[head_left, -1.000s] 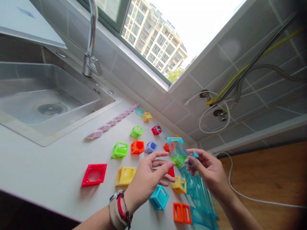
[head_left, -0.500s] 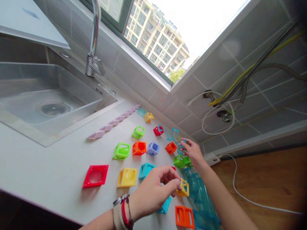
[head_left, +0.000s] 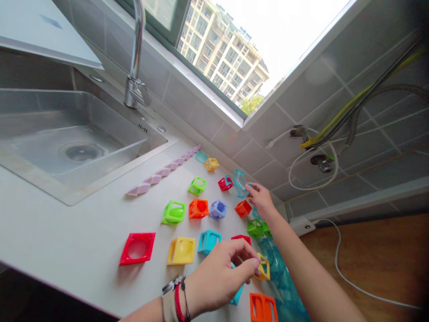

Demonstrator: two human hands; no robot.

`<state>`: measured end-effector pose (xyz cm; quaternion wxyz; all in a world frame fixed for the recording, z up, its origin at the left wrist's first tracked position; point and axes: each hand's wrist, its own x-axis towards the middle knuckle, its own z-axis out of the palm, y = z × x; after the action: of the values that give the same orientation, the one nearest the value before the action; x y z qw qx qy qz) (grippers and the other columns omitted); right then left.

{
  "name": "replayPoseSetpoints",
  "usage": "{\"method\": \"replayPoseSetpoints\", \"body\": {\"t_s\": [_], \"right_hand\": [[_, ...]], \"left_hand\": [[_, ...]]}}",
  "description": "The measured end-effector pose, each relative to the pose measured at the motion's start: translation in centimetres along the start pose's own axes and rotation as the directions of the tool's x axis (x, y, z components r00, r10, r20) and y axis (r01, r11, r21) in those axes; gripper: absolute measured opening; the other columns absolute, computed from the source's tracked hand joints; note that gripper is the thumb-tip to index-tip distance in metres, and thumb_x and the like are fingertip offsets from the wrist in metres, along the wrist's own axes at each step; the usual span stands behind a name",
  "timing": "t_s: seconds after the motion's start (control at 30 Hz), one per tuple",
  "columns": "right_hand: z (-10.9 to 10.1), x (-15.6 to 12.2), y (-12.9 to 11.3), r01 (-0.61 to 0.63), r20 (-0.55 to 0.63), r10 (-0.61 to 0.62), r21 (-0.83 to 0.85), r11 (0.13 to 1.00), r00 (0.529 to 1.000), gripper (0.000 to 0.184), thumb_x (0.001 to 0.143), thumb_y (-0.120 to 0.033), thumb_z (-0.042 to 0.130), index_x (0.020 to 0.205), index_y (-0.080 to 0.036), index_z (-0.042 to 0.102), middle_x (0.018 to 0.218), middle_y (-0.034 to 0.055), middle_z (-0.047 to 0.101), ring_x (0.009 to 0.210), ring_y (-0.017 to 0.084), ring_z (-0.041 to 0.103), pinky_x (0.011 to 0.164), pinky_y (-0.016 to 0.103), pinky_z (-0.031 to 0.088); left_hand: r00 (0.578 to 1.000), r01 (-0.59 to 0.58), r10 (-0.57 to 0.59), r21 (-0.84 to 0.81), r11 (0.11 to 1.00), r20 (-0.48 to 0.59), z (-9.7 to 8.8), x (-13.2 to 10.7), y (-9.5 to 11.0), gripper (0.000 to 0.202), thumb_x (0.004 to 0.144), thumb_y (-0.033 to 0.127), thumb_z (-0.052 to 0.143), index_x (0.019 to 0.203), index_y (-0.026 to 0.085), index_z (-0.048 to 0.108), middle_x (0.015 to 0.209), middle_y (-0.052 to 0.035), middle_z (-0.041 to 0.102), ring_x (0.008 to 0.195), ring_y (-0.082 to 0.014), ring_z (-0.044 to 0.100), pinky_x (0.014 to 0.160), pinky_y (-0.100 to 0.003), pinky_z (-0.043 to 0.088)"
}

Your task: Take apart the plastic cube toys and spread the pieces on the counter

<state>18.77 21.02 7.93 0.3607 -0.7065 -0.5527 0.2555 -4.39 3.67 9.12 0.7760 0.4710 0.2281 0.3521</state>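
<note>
My left hand [head_left: 223,273], with a watch and cords at the wrist, is low over the counter, thumb and fingers closed at a corner of a yellow open-sided cube block [head_left: 264,268]. Close by are an orange block [head_left: 263,307], a red block partly hidden behind my fingers [head_left: 241,239], and a turquoise block [head_left: 209,241]. Farther back, my right hand [head_left: 260,200] pinches the end of a clear blue curved track piece [head_left: 239,181]. Just left of that piece sits a red cube [head_left: 225,183]; an orange cube [head_left: 243,208] lies below my right hand.
More clear blue plastic pieces [head_left: 279,268] lie along the right side, partly under my right forearm. Several coloured blocks, including a red one [head_left: 137,248], stand on the white counter [head_left: 90,250]. A lilac patterned strip [head_left: 164,171] runs beside the steel sink [head_left: 110,147]. Hoses [head_left: 355,98] hang at right.
My right hand has moved left and slightly toward the wall, carrying the curved track piece closer to the red cube. My left hand stays by the yellow cube block. The view has shifted slightly.
</note>
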Motion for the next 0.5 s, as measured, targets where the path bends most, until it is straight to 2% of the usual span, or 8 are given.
{"method": "replayPoseSetpoints", "body": {"t_s": [0.07, 0.17, 0.27, 0.33, 0.5], "right_hand": [[-0.3, 0.2, 0.1, 0.085, -0.046, -0.088, -0.078, 0.993, 0.995, 0.045, 0.074, -0.051, 0.070, 0.102, -0.016, 0.072, 0.082, 0.0081, 0.074, 0.065, 0.019, 0.063, 0.053, 0.029, 0.048], [-1.0, 0.4, 0.0, 0.215, -0.094, -0.243, -0.237, 0.947, 0.966, 0.036, 0.076, -0.046, 0.069, 0.098, -0.017, 0.073, 0.084, 0.0080, 0.074, 0.076, 0.022, 0.064, 0.070, 0.034, 0.051], [-1.5, 0.2, -0.1, 0.301, -0.063, -0.351, -0.389, 0.871, 0.934, 0.021, 0.077, -0.034, 0.066, 0.091, -0.020, 0.074, 0.086, 0.0071, 0.074, 0.081, 0.024, 0.065, 0.083, 0.038, 0.049], [-1.5, 0.1, 0.0, 0.332, -0.028, -0.388, -0.463, 0.822, 0.921, 0.019, 0.077, -0.027, 0.062, 0.090, -0.022, 0.074, 0.086, 0.0064, 0.074, 0.081, 0.024, 0.065, 0.085, 0.039, 0.048], [-0.9, 0.0, 0.7, 0.356, -0.001, -0.436, -0.576, 0.736, 0.900, 0.026, 0.078, -0.019, 0.056, 0.096, -0.021, 0.074, 0.089, 0.0082, 0.071, 0.082, 0.024, 0.063, 0.084, 0.039, 0.048]], "left_hand": [[1.000, -0.006, 0.006, 0.002, 1.000, 0.003, 0.0, 0.0, -0.1, 0.018, 0.090, 0.032, 0.061, 0.093, 0.014, 0.065, 0.089, -0.0058, 0.073, 0.073, -0.0142, 0.061, 0.070, -0.025, 0.046], [1.000, -0.008, 0.008, 0.012, 1.000, 0.004, 0.0, 0.1, -0.2, 0.019, 0.090, 0.033, 0.061, 0.093, 0.014, 0.066, 0.089, -0.0057, 0.074, 0.074, -0.0144, 0.061, 0.071, -0.026, 0.047], [1.000, -0.012, 0.012, 0.011, 1.000, 0.010, 0.0, 0.1, -0.2, 0.021, 0.090, 0.034, 0.061, 0.093, 0.014, 0.066, 0.089, -0.0063, 0.073, 0.074, -0.0144, 0.061, 0.071, -0.026, 0.047], [1.000, -0.017, 0.017, 0.010, 1.000, 0.014, 0.0, 0.1, -0.1, 0.021, 0.090, 0.034, 0.061, 0.093, 0.014, 0.066, 0.089, -0.0067, 0.073, 0.074, -0.0146, 0.061, 0.071, -0.026, 0.047], [1.000, -0.011, 0.011, 0.012, 1.000, 0.005, 0.0, 0.0, -0.1, 0.021, 0.090, 0.033, 0.061, 0.092, 0.013, 0.065, 0.089, -0.0073, 0.073, 0.074, -0.0146, 0.061, 0.070, -0.026, 0.047]]}}
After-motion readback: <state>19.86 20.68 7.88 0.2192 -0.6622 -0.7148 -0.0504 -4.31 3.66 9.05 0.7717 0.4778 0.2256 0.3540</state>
